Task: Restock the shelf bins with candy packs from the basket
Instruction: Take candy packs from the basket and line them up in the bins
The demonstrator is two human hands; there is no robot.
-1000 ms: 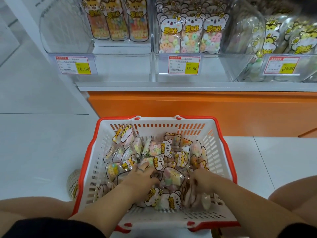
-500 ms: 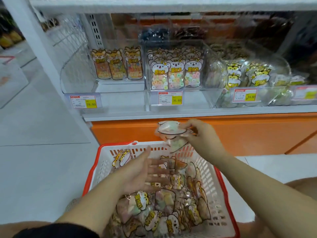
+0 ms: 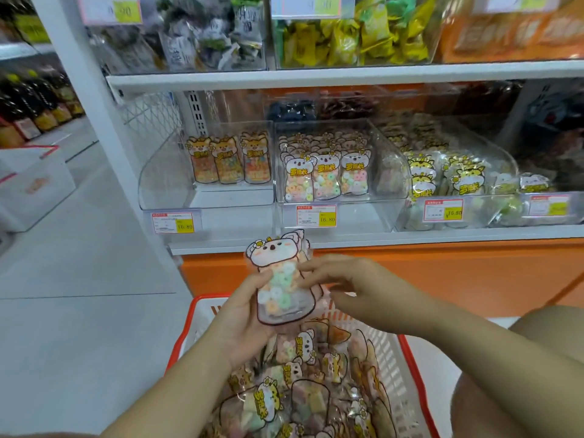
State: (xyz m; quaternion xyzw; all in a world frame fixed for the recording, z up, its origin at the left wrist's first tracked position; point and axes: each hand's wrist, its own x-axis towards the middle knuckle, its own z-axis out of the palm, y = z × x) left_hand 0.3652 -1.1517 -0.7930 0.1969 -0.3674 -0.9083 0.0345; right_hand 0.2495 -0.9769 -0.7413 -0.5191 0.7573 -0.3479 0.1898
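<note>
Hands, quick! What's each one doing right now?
Left hand: holding the koala candy pack.
Right hand: open, touching that pack's edge.

The left hand point(image 3: 243, 314) and right hand point(image 3: 357, 279) are ungloved, forearms point(image 3: 474, 336) unsleeved, a bare knee point(image 3: 553, 327) alongside.

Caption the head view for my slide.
Left hand grips a koala pack above the basket, right fingers touching it, before the shelf bins.

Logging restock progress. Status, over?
Left hand holds koala pack; right hand touches its side. Pack above basket, not yet binned. Nothing between it and the koala bin.
</note>
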